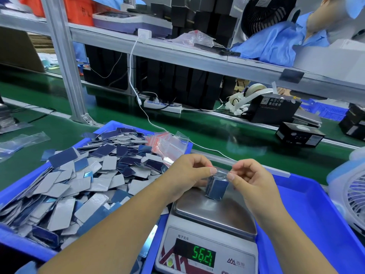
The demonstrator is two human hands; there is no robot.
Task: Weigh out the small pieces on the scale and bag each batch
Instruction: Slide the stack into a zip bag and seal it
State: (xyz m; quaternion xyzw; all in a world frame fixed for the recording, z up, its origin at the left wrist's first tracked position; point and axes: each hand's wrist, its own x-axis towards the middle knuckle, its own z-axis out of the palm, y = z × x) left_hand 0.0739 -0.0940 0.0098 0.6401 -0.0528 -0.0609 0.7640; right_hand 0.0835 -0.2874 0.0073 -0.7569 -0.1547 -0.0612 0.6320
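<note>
Right now both hands are pinching a clear bag (216,185) stuffed with blue-grey pieces, the left hand (189,173) and right hand (250,178) holding its top, its bottom resting on the scale (213,218) at lower centre.

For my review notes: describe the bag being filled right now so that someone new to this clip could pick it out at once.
Find the scale with the green digits at bottom centre. Over its steel pan, the left hand and right hand pinch the top of a small clear bag holding a stack of blue pieces. Unlike the flat empty bags on the tray behind, it is bulging and held.
</note>
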